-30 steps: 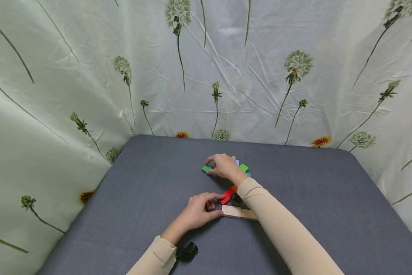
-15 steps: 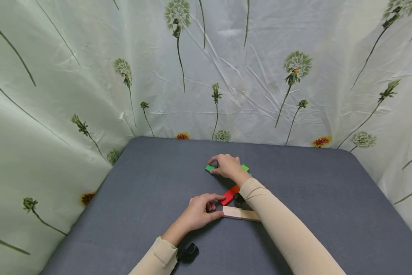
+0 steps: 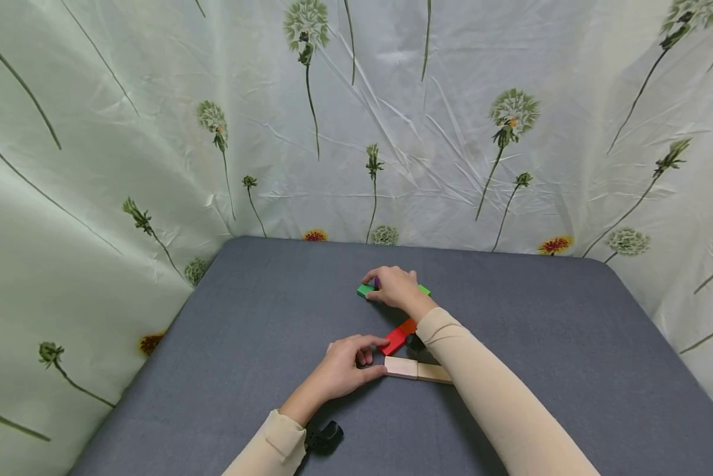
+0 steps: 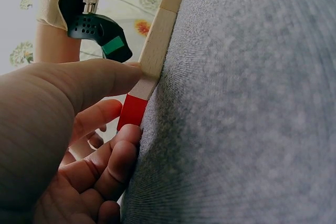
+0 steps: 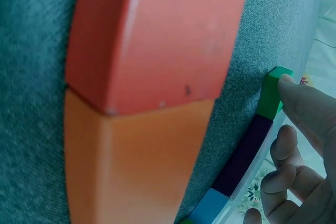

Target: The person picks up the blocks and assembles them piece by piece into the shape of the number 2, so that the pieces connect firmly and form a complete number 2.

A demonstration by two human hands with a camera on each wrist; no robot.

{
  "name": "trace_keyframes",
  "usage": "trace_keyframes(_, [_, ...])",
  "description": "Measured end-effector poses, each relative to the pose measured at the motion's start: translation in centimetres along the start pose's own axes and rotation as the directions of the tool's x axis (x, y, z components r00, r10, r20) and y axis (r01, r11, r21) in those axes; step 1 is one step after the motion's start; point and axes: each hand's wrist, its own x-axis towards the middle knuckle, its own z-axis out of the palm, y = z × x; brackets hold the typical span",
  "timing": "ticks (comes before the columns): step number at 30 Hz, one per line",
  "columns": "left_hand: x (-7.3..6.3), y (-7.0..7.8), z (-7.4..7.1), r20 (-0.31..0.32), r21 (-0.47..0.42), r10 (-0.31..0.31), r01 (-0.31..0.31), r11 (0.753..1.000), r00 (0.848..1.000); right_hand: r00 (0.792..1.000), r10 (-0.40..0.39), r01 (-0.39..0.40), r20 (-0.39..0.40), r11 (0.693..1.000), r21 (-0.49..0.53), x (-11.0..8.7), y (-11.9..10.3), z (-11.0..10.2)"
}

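Note:
My right hand (image 3: pixel 394 289) pinches a green block (image 3: pixel 365 290) between thumb and forefinger at the far end of the block layout. In the right wrist view this green block meets a dark purple block (image 5: pixel 244 156), followed by a blue block (image 5: pixel 209 208). Nearer, my left hand (image 3: pixel 345 367) reaches its straight forefinger onto a red block (image 3: pixel 394 341). Its thumb touches the end of a pale wooden block (image 3: pixel 400 367); the other fingers are bent. An orange block (image 5: pixel 142 156) adjoins a red one in the right wrist view. My right arm hides part of the layout.
A second wooden block (image 3: pixel 434 373) continues the pale row under my right forearm. A light green block (image 3: pixel 424 289) shows behind my right wrist. The grey table (image 3: pixel 261 304) ends at a flowered curtain (image 3: pixel 451 119). Black wrist cameras (image 3: pixel 325 437) sit on the arms.
My right hand has slid the green block a little to the right, toward the purple block. My left hand has stayed in place on the red and wooden blocks.

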Motion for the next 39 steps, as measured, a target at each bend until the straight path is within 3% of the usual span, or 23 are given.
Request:
trace_keyframes(15, [0.3,0.2,0.3,0.009,-0.004,0.002,-0.002,1.0,1.0,0.997,-0.059,0.06,-0.048,0.998,0.008,-0.4,0.8,-0.1])
trace_keyframes(24, [0.5,0.4,0.3,0.023,0.005,-0.016,0.016,1.0,1.0,0.988,-0.087,0.107,-0.128,0.981,0.16,-1.4,2.3,-2.5])
trace_keyframes(32, [0.4,0.2,0.3,0.017,0.024,-0.024,0.023,0.999,1.0,0.984,-0.1,0.142,-0.147,0.939,0.313,-3.0,4.0,-4.3])
trace_keyframes(39, [0.3,0.0,0.1,0.025,0.014,-0.039,0.039,0.999,0.999,0.978,-0.118,0.178,-0.173,0.905,0.387,-4.7,5.0,-5.0])
